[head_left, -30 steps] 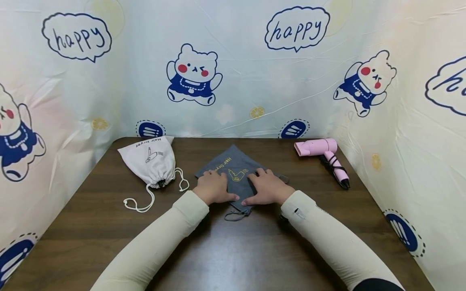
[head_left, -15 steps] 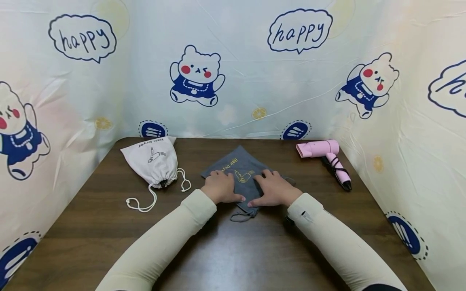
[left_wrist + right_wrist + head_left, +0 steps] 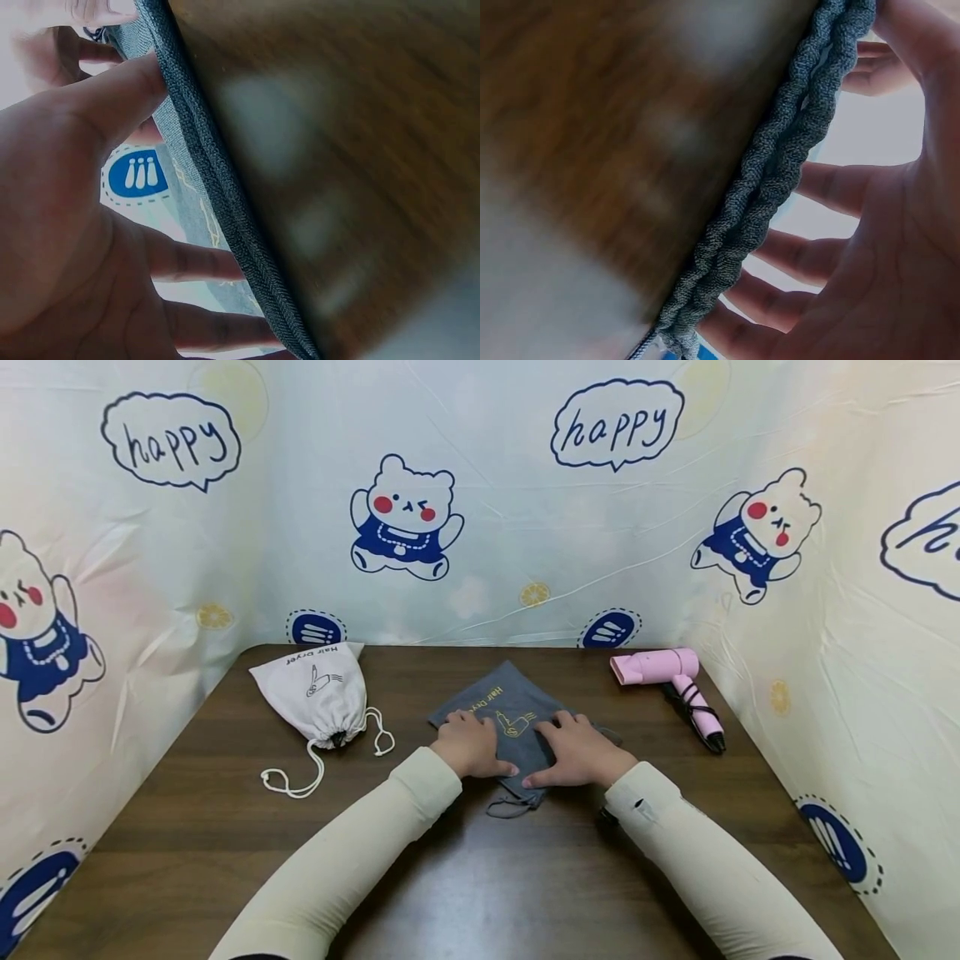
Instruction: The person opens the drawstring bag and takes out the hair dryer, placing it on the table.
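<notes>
Between the two hands, head view: one flat grey cloth drawstring bag (image 3: 519,748), printed in yellow with a hair-dryer figure and lettering, lying on the dark brown wood-grain table (image 3: 525,893). Change since the preceding half second: bag and both hands shifted together a little toward the right; judged a small adjustment of the bag's position, its flat lie being unaltered. Left hand (image 3: 471,747): fingers and thumb spread apart, resting on the bag's left portion, gripping nothing. Right hand (image 3: 582,753): likewise spread, resting on the right portion; thumbs toward each other, near but apart. Left of the left hand, well apart: one off-white cloth drawstring bag with black print and white cords (image 3: 315,697). Right of the right hand and farther out, well apart: one pink plastic hair dryer with a black cable wrapped round its handle (image 3: 655,667). Left wrist view: grey stitched edge (image 3: 225,206) of the bag, thumb against it, fingers apart, their tips hidden behind it. Right wrist view: grey puckered edge (image 3: 769,172) of the bag, running slantwise beside the palm, fingers spread and extended toward it, tips hidden; no curled hold visible.
</notes>
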Demonstrator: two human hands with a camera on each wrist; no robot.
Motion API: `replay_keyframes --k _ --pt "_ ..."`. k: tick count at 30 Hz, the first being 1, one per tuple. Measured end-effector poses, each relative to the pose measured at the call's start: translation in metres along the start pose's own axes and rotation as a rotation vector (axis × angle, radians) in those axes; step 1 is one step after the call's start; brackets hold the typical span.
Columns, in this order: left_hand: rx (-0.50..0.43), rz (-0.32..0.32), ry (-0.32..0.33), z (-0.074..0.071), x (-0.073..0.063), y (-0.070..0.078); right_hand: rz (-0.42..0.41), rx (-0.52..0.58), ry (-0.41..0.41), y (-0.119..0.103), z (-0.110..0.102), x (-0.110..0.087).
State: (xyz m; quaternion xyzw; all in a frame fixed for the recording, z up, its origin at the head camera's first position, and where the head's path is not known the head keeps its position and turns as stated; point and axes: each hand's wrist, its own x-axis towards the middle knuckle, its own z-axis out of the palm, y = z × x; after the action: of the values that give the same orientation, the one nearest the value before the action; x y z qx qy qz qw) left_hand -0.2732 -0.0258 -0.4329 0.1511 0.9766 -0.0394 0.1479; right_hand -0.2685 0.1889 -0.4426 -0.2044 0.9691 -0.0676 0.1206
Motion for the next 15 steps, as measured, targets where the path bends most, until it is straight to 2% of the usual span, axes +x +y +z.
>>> replay_keyframes --k 15 --pt "0.015 0.005 -0.026 -0.003 0.009 0.019 0.048 0.032 0.012 0.015 -0.001 -0.010"
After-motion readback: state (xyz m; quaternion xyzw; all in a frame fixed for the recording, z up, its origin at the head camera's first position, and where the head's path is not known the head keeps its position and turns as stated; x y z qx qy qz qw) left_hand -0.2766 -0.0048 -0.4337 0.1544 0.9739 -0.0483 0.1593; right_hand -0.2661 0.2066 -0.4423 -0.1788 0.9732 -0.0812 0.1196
